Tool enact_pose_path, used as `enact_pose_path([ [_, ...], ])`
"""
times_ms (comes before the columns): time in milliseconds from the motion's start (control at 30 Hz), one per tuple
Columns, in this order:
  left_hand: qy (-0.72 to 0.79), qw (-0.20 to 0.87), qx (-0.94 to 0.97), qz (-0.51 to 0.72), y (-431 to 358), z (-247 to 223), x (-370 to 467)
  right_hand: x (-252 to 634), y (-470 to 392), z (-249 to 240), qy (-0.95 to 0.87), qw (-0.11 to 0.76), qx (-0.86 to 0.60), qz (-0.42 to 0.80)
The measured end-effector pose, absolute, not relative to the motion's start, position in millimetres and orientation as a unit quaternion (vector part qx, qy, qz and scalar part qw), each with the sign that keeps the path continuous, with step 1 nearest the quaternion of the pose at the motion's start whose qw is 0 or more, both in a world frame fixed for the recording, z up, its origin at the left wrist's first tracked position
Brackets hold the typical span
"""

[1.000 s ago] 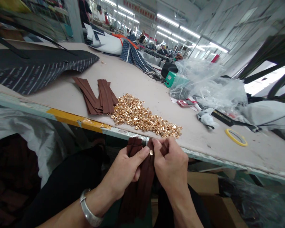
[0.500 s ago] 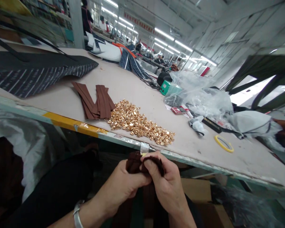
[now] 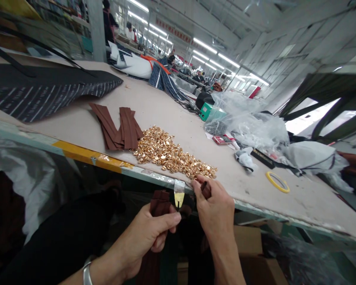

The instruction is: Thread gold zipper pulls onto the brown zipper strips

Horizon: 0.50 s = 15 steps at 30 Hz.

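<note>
My left hand (image 3: 150,233) is closed around a stack of dark brown fabric strips (image 3: 160,202), held below the table edge. At the near end of a pile of small gold metal pieces (image 3: 166,152), my right hand (image 3: 216,208) reaches over the edge with thumb and forefinger together. A curled brown fabric strip (image 3: 206,190) is tucked in its fingers; whether the fingertips also pinch a gold piece, I cannot tell. Between the hands, a yellow pointed tip (image 3: 178,199) is taped to the table edge. More brown strips (image 3: 127,128) lie left of the pile.
On the left lies dark striped material (image 3: 50,95). To the right are clear plastic bags (image 3: 252,118), a green box (image 3: 206,111), a yellow tape ring (image 3: 277,182) and a black box (image 3: 263,157). Cardboard (image 3: 249,241) sits beneath the table (image 3: 243,188). People stand far back.
My hands were together at the brown fabric under the table edge. Now they are apart: the right has moved up to the gold pieces, and the left has lowered slightly, uncovering the yellow tip.
</note>
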<state>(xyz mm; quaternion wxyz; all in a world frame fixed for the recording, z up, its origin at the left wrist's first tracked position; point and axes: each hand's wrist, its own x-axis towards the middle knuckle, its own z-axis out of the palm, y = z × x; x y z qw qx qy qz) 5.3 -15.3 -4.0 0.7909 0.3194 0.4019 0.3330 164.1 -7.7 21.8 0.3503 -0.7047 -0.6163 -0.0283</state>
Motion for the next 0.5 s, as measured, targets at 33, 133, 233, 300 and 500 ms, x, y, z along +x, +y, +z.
enact_pose_path([
  [33, 0.402, 0.791, 0.321, 0.332, -16, -3, 5, 162, -6, 23, -0.618, 0.333, -0.711, -0.04],
  [133, 0.402, 0.793, 0.323, 0.326, -16, -1, 2, 157, -2, 24, -0.622, 0.292, -0.723, -0.069],
  [233, 0.397, 0.795, 0.322, 0.326, -14, -1, 0, 156, 0, 23, -0.635, 0.266, -0.717, -0.112],
  [300, 0.393, 0.797, 0.317, 0.331, -13, -2, 0, 157, 0, 20, -0.637, 0.266, -0.711, -0.132],
  [500, 0.358, 0.84, 0.26, 0.314, -13, -6, 0, 160, -19, 15, -0.65, 0.42, -0.631, -0.053],
])
